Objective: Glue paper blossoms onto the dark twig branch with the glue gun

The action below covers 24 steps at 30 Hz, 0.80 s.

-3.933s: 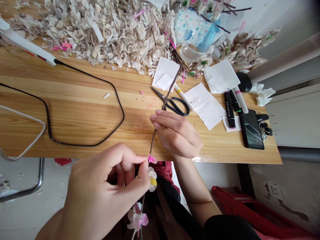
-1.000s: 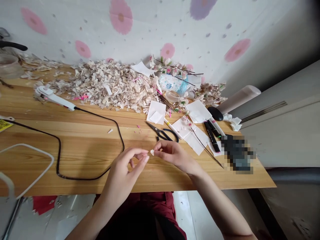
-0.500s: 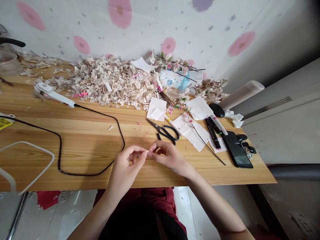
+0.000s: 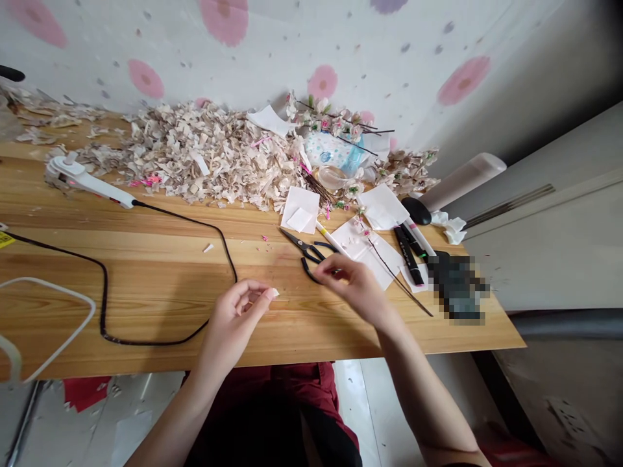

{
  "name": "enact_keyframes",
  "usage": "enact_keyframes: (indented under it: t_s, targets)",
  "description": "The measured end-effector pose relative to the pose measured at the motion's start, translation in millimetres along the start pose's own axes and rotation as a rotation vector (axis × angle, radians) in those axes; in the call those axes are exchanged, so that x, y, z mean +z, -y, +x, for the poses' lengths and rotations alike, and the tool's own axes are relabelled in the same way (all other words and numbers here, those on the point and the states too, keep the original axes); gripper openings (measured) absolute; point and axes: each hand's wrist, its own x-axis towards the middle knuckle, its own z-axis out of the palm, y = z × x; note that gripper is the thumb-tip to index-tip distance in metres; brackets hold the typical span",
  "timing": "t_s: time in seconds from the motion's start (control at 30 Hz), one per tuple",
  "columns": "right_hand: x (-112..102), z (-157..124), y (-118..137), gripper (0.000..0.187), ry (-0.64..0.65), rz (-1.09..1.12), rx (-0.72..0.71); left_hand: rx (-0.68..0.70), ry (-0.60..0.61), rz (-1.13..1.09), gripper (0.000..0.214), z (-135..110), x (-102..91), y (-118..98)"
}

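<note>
Starting nearest you: left hand (image 4: 233, 314) over table (image 4: 146, 259), fingers curled, thumb and forefinger tips almost meeting. Pale speck at tips, scrap or nail, cannot tell. Right hand (image 4: 353, 285) just beyond, fingers curved over handle loops of scissors (image 4: 302, 248), touching; whether clamped on them, cannot tell. Scissors lie up-left of right hand, long axis diagonal, loops toward you, blades pointing far-left. Right hand nearer to them than left. Twig (image 4: 399, 275) just right of it. Farther back: heap of paper scraps (image 4: 209, 159), glue gun (image 4: 82, 181).

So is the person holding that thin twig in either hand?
No, the twig lies on the white paper squares beside the black markers, and neither the left hand nor the right hand touches it.
</note>
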Motion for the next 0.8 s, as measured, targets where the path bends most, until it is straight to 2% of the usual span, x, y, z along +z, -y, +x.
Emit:
enact_keyframes:
  t_s: [0.07,0.13,0.23,0.47,0.57,0.63,0.7,0.77,0.8]
  targets:
    - [-23.3,8.5,-17.0,0.021,-0.270,-0.260,0.060,0.010,-0.016,-0.006,0.026,0.4,-1.8,1.3]
    - [-43.6,17.1,-34.7,0.019,-0.429,-0.484,0.120,0.017,-0.019,-0.019,0.025,0.7,-2.6,2.5]
    - [-59.2,26.0,-54.2,0.018,-0.476,-0.590,0.165,0.011,-0.030,-0.030,0.025,1.0,-1.9,3.6]
    - [-57.8,28.6,-65.7,0.021,-0.462,-0.668,0.176,-0.018,-0.048,-0.041,0.031,-0.5,-4.3,0.7]
    - [-54.5,26.4,-51.9,0.023,-0.480,-0.649,0.124,-0.018,-0.054,-0.044,0.035,-1.9,-9.1,-1.6]
    - [-47.3,17.0,-28.9,0.023,-0.466,-0.585,0.049,-0.016,-0.074,-0.049,0.033,-3.1,-13.3,-1.4]
    - [-37.7,-4.8,3.1,0.022,-0.418,-0.420,-0.102,-0.016,-0.099,-0.045,0.030,-4.5,-18.8,0.6]
    - [-31.1,-39.1,35.2,0.016,-0.323,-0.273,-0.290,-0.012,-0.117,-0.035,0.027,-6.2,-25.6,3.5]
    - [-30.3,-58.8,47.9,0.014,-0.227,-0.230,-0.369,-0.010,-0.122,-0.029,0.026,-7.1,-29.4,5.0]
